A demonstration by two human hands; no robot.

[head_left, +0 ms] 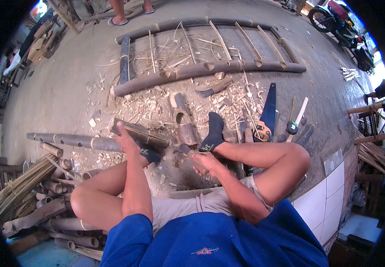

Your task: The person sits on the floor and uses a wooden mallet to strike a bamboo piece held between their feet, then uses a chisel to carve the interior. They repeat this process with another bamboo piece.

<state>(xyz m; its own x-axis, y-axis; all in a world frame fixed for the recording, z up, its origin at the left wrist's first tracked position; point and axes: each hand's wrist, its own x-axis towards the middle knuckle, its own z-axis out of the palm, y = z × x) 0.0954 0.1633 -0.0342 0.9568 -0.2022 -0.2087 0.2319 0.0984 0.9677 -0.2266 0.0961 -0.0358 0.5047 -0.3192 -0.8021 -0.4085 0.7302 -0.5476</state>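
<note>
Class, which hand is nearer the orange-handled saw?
Right. The right hand is left of and below the saw in the picture; the left hand is much farther left.

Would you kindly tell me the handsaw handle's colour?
The handsaw handle is orange, showing best in the head view.

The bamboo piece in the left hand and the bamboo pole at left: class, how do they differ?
The piece is held in the left hand; the pole lies outside both hands. The pole is much longer than the piece. Both are dark bamboo.
</note>
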